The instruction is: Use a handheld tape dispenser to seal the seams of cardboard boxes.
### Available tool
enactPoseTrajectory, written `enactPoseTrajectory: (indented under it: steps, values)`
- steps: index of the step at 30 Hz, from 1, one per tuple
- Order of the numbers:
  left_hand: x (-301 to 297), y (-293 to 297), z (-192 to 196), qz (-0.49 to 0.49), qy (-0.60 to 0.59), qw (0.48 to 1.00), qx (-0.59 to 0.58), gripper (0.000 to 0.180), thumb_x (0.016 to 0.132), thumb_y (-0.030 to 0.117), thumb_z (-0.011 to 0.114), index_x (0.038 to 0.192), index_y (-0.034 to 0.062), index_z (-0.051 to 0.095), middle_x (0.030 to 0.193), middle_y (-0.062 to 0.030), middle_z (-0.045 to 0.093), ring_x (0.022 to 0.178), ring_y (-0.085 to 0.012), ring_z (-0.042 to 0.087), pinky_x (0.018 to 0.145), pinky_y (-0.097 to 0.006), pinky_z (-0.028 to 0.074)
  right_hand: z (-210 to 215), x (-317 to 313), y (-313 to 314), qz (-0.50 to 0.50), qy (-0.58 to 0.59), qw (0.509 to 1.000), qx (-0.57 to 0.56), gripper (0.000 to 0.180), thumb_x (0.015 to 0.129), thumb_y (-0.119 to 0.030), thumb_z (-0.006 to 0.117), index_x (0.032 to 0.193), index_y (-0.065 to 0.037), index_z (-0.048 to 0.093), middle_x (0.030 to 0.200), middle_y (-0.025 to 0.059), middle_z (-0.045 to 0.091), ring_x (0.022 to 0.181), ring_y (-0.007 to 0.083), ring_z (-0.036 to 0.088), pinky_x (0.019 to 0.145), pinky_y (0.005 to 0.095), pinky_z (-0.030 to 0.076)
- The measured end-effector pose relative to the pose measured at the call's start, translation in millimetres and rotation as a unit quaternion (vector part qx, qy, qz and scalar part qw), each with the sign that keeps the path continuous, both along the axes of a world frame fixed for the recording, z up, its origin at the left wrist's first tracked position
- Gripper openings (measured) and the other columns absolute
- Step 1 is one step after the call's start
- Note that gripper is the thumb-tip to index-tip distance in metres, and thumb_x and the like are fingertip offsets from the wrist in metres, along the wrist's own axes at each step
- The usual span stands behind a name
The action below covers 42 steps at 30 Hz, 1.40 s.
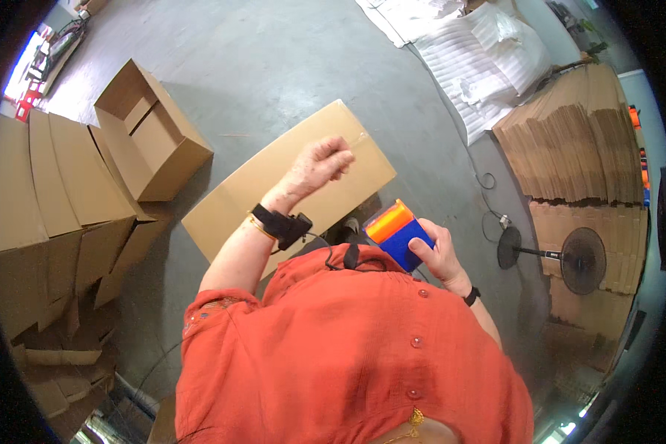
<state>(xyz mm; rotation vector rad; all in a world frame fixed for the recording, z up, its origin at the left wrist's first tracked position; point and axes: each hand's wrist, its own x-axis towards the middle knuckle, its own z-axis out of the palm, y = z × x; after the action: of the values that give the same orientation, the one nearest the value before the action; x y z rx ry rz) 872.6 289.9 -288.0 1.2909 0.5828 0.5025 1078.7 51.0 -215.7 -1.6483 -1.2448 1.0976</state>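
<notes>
A closed brown cardboard box (237, 200) lies in front of me, its long top running from lower left to upper right. Over its far half is my left hand (318, 166), with the fingers curled closed; whether anything is pinched in them is hidden. Near the fingertips, a faint shiny strip shows on the cardboard. My right hand (440, 255) grips a blue-and-orange tape dispenser (403, 240) just beyond the box's near right side, thumb across the blue part. The dispenser's orange end, with a clear edge, points away from me.
To the left stand an open carton (144, 133) and several leaning cartons (66, 185). At the right are a stack of flat cardboard (573, 140) and a black fan (583, 260). White foam sheeting (488, 59) and a thin cable (484, 200) lie on the grey floor.
</notes>
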Motion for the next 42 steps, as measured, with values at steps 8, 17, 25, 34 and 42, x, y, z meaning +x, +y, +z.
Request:
enactPoseTrajectory:
  steps: [8, 17, 25, 34, 42]
  values:
    - [-33, 98, -6, 0.079, 0.058, 0.993, 0.06, 0.014, 0.1, 0.017, 0.065, 0.092, 0.0056, 0.066, 0.074, 0.0032, 0.058, 0.066, -0.0066, 0.053, 0.063, -0.023, 0.046, -18, 17, -31, -0.015, -0.042, 0.997, -0.064, 0.052, 0.091, -0.047, 0.07, 0.105, 0.003, 0.068, 0.086, 0.0099, 0.069, 0.079, 0.0143, 0.062, 0.072, 0.0326, 0.051]
    - [-42, 198, -58, 0.065, 0.181, 0.978, 0.074, 0.015, 0.099, 0.02, 0.066, 0.092, 0.0067, 0.066, 0.076, 0.0026, 0.057, 0.067, -0.0076, 0.05, 0.063, -0.025, 0.045, -74, 32, -59, -0.083, 0.003, 0.984, -0.159, 0.044, 0.093, -0.039, 0.068, 0.107, 0.003, 0.069, 0.089, 0.0092, 0.072, 0.082, 0.015, 0.065, 0.074, 0.0332, 0.052]
    - [-29, 229, -199, 0.038, 0.258, 0.965, 0.025, 0.019, 0.096, 0.022, 0.069, 0.089, 0.0048, 0.065, 0.075, 0.0013, 0.06, 0.066, -0.0078, 0.054, 0.062, -0.025, 0.046, -185, 34, -46, -0.098, 0.065, 0.977, -0.18, 0.053, 0.094, -0.049, 0.065, 0.107, 0.002, 0.069, 0.093, 0.0141, 0.071, 0.086, 0.0229, 0.069, 0.078, 0.036, 0.052]
    - [-1, 276, -359, 0.029, 0.303, 0.952, 0.001, 0.02, 0.098, 0.025, 0.07, 0.088, 0.0086, 0.064, 0.075, 0.0023, 0.059, 0.067, -0.0079, 0.053, 0.063, -0.025, 0.045, -316, 65, -3, -0.104, -0.008, 0.978, -0.18, 0.064, 0.091, -0.062, 0.064, 0.094, 0.001, 0.065, 0.081, 0.0164, 0.062, 0.075, 0.0327, 0.06, 0.069, 0.0406, 0.047]
    - [6, 306, -439, 0.021, 0.317, 0.948, 0.004, 0.022, 0.097, 0.029, 0.071, 0.089, 0.0102, 0.066, 0.075, 0.0033, 0.06, 0.067, -0.0079, 0.053, 0.064, -0.025, 0.044, -388, 76, 27, -0.083, -0.001, 0.988, -0.133, 0.069, 0.091, -0.068, 0.06, 0.078, -0.001, 0.052, 0.069, 0.0141, 0.048, 0.066, 0.0309, 0.051, 0.06, 0.0403, 0.039]
